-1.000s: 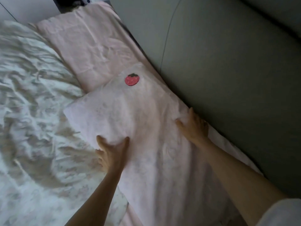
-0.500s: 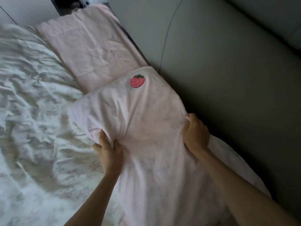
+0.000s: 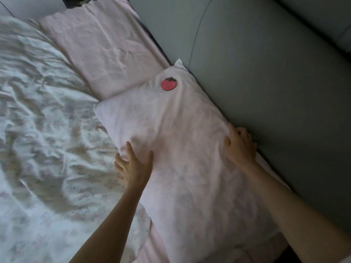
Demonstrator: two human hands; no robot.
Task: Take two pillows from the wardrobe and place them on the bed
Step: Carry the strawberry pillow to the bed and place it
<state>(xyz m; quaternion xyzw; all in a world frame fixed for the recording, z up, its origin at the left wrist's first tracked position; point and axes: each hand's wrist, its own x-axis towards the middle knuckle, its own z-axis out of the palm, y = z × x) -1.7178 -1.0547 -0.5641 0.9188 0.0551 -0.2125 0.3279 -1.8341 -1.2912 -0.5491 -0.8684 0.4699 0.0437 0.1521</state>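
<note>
A pale pink pillow (image 3: 182, 130) with a red strawberry patch (image 3: 168, 84) lies on the bed along the grey headboard (image 3: 266, 82). My left hand (image 3: 134, 164) rests flat on its left edge, fingers spread, holding nothing. At the pillow's right edge, by the headboard, my right hand (image 3: 239, 145) has its fingers curled over the edge and the fabric creases around it. A second, flatter pink pillow (image 3: 106, 50) lies beyond, end to end with the first.
A crumpled white floral duvet (image 3: 43, 130) covers the bed to the left of the pillows. The padded headboard runs along the right side, close against the pillows. A dark gap (image 3: 76, 0) shows at the top edge.
Both hands pinched and lifted the pillow half a second ago. It now lies flatter and closer to the headboard, and my left hand has let go and spread out.
</note>
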